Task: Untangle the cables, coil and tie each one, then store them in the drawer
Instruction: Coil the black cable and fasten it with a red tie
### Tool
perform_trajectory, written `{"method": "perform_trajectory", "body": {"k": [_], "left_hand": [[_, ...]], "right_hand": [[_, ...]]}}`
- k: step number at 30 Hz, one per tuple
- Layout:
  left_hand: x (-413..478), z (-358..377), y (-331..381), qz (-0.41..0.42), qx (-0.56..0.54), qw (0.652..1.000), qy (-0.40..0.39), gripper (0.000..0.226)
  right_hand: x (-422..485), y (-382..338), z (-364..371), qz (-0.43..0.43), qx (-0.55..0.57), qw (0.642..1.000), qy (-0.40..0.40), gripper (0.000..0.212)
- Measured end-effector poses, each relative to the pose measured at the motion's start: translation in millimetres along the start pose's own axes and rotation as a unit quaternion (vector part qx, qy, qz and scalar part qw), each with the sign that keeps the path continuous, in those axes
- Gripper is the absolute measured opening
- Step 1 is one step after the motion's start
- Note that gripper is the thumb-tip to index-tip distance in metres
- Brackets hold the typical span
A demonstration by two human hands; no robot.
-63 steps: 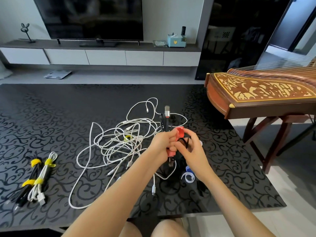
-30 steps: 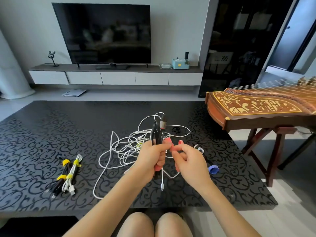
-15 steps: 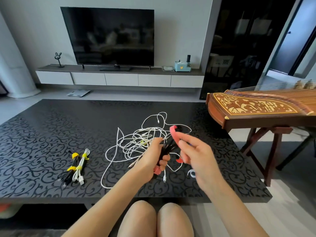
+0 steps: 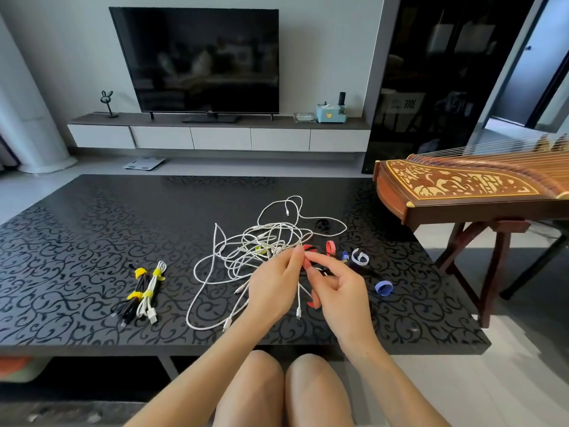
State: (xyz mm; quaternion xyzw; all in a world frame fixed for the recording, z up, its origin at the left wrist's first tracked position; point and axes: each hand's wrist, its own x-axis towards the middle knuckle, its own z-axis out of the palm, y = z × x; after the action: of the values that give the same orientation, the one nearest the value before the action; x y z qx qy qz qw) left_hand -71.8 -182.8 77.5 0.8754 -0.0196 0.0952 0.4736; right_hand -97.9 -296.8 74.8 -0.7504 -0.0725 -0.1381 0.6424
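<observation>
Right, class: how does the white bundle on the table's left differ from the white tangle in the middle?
The white bundle is coiled narrow; the white tangle sprawls in loose loops. The bundle wears two yellow ties; the tangle's strands lie spread, unbundled. Both are white cables on the black table.

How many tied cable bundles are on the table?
2: a black bundle and a white bundle, side by side left of the white tangle. The left hand grips a mostly hidden black cable; the right hand pinches a red tie.
</observation>
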Motion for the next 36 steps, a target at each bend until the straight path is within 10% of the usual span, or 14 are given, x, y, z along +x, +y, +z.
{"method": "perform_trajectory", "body": {"k": [11,20,29,36], "left_hand": [[5.5,4.3,3.5,-0.023,-0.123,0.992,0.02,0.025],[-2.0,3.3,12.3,0.021,-0.123,0.992,-0.029,0.017],[-24.0,-8.8,17.2,0.131,-0.112,0.973,-0.151,0.032],[-31.2,-13.1,15.4,0.224,0.031,0.961,-0.16,0.029]], "right_hand": [[-26.2,22.5,-26.5,-0.167,-0.153,0.973,0.047,0.059],[-20.4,24.9,-38.3,0.111,0.044,0.993,-0.004,0.012],[-0.9,14.8,-67.6,0.189,0.146,0.955,-0.174,0.016],[14.2,-5.0,-67.9,0.222,0.183,0.948,-0.137,0.019]]}}
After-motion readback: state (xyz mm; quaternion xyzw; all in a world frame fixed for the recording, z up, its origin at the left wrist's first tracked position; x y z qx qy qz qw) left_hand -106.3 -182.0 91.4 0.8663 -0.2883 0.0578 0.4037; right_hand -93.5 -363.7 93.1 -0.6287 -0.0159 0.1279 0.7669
